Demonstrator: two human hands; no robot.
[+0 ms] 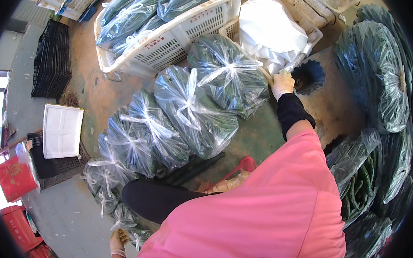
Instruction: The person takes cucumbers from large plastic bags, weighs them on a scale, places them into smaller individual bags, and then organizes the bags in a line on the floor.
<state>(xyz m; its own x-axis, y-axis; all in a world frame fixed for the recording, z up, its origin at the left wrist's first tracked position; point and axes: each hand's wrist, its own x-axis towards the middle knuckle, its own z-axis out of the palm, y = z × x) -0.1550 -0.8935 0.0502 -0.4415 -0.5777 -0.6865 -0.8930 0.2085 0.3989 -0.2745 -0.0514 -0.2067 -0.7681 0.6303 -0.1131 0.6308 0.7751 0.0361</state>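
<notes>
My right hand point(283, 83), in a pale glove, is closed at the gathered lower end of a white plastic bag point(269, 25). That bag sits in a plastic crate point(229, 31); whether my fingers also grip the crate's corner cannot be told. Close by my right hand is a tied clear bag of green vegetables point(228, 74). Several similar knotted bags point(195, 112) stand in a curved row towards my left side. At the row's near end hangs my gloved left hand point(120, 237), fingers curled, beside a small-looking tied bag point(123, 219). Nothing shows in that hand.
A large white slatted crate point(173, 47) holds more filled bags. On the right, an open bag shows cucumbers point(359, 187) among other filled bags point(377, 76). Black crates point(50, 60), a white foam lid point(63, 130) and red boxes point(19, 225) stand left. Something red point(244, 164) lies near my leg.
</notes>
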